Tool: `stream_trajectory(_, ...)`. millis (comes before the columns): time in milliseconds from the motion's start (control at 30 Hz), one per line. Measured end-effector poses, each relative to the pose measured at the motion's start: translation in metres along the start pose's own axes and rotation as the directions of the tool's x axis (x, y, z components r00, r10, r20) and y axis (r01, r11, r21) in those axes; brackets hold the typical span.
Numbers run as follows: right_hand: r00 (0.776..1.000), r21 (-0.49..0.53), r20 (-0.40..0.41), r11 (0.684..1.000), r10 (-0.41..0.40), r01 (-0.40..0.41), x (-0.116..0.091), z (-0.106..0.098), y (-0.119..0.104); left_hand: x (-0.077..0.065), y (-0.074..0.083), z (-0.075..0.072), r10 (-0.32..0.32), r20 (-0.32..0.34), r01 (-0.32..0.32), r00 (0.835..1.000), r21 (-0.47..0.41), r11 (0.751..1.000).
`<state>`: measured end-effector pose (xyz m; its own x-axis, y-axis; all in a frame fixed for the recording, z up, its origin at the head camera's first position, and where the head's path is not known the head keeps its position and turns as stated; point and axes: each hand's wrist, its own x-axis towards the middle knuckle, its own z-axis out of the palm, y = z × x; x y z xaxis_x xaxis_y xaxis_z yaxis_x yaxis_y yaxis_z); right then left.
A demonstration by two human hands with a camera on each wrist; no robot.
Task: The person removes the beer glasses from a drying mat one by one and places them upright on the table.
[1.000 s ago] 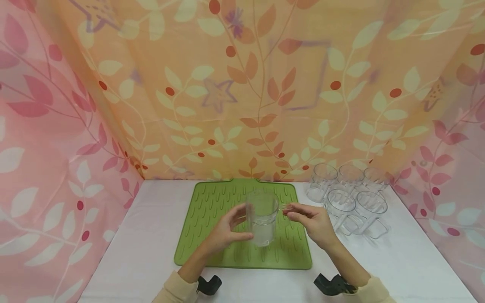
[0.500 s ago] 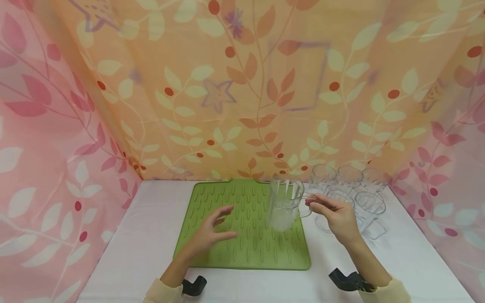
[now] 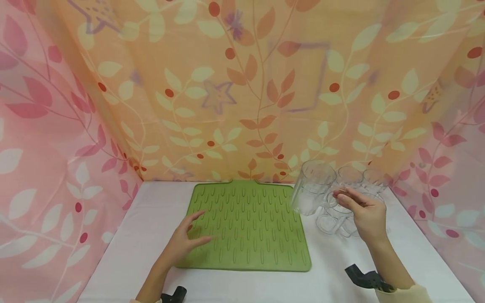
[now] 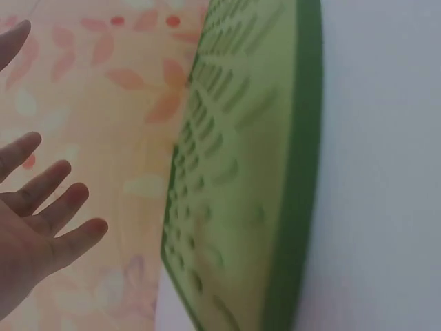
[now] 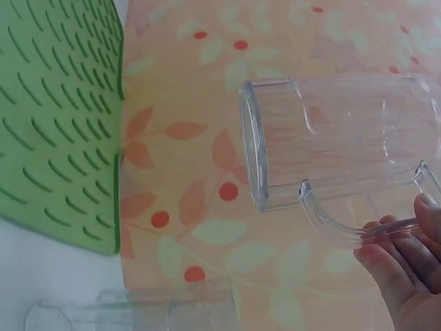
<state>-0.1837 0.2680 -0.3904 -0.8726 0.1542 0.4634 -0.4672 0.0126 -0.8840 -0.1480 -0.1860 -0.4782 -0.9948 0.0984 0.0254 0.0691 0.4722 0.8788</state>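
My right hand (image 3: 365,216) grips a clear glass mug (image 3: 313,189) by its handle, fingers curled round it. In the right wrist view the mug (image 5: 337,141) is lifted off the table, its thick base towards the green mat. The head view shows it over the mat's right edge, overlapping the left side of a group of similar clear mugs (image 3: 350,176). My left hand (image 3: 182,240) is over the left part of the green ridged mat (image 3: 246,227), holding nothing. Its fingers (image 4: 65,245) are spread and relaxed in the left wrist view.
A white-covered table (image 3: 125,235) carries the mat and the mugs. The mugs stand close together at the back right, partly hidden behind my right hand and the held mug. Floral cloth (image 3: 212,105) hangs behind the table and along both sides.
My left hand has come off the mug and moved left. The right hand has carried the mug from over the middle of the mat rightward to the mug group.
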Motion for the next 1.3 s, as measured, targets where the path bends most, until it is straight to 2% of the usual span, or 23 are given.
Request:
stream_trajectory(167, 0.994, 0.04, -0.107, 0.999, 0.004, 0.0, 0.006, -0.013, -0.003, -0.009, -0.015, -0.009, -0.027, -0.057, 0.032, 0.998, 0.104, 0.994)
stream_trajectory(300, 0.982, 0.046, -0.187, 0.999, 0.02, -0.012, 0.01, -0.025, -0.007, -0.015, -0.025, -0.014, -0.023, -0.07, 0.034, 0.997, 0.171, 0.985)
stream_trajectory(467, 0.971, 0.096, -0.238, 0.994, -0.025, 0.049, 0.014, -0.041, -0.009, -0.021, -0.033, -0.021, -0.049, -0.064, 0.061, 0.997, 0.212, 0.975)
stream_trajectory(633, 0.955, 0.176, -0.286, 0.975, -0.078, 0.132, 0.017, -0.056, -0.008, -0.028, -0.037, -0.027, -0.107, -0.048, 0.115, 0.993, 0.236, 0.965)
stream_trajectory(733, 0.941, 0.183, -0.32, 0.968, -0.107, 0.172, 0.018, -0.065, -0.008, -0.031, -0.038, -0.028, -0.156, -0.03, 0.159, 0.987, 0.25, 0.955)
stream_trajectory(800, 0.932, 0.158, -0.346, 0.972, -0.109, 0.172, 0.018, -0.071, -0.009, -0.031, -0.039, -0.028, -0.184, -0.017, 0.182, 0.983, 0.269, 0.946)
stream_trajectory(867, 0.921, 0.154, -0.382, 0.977, -0.077, 0.146, 0.018, -0.077, -0.01, -0.031, -0.041, -0.028, -0.204, -0.006, 0.197, 0.979, 0.283, 0.939)
stream_trajectory(1033, 0.887, 0.265, -0.462, 0.956, 0.009, 0.129, 0.018, -0.091, -0.015, -0.032, -0.045, -0.026, -0.204, 0.013, 0.19, 0.979, 0.314, 0.93)
stream_trajectory(1100, 0.881, 0.279, -0.472, 0.948, -0.003, 0.153, 0.019, -0.097, -0.015, -0.033, -0.046, -0.026, -0.197, 0.015, 0.182, 0.98, 0.318, 0.93)
stream_trajectory(1167, 0.88, 0.248, -0.474, 0.958, -0.009, 0.144, 0.019, -0.104, -0.017, -0.033, -0.046, -0.026, -0.185, 0.019, 0.169, 0.983, 0.327, 0.93)
stream_trajectory(1233, 0.873, 0.209, -0.487, 0.973, 0.013, 0.101, 0.019, -0.111, -0.017, -0.033, -0.048, -0.026, -0.168, 0.022, 0.152, 0.985, 0.33, 0.932)
stream_trajectory(1300, 0.874, 0.173, -0.486, 0.978, -0.015, 0.113, 0.018, -0.117, -0.017, -0.034, -0.051, -0.026, -0.155, 0.026, 0.138, 0.988, 0.332, 0.933)
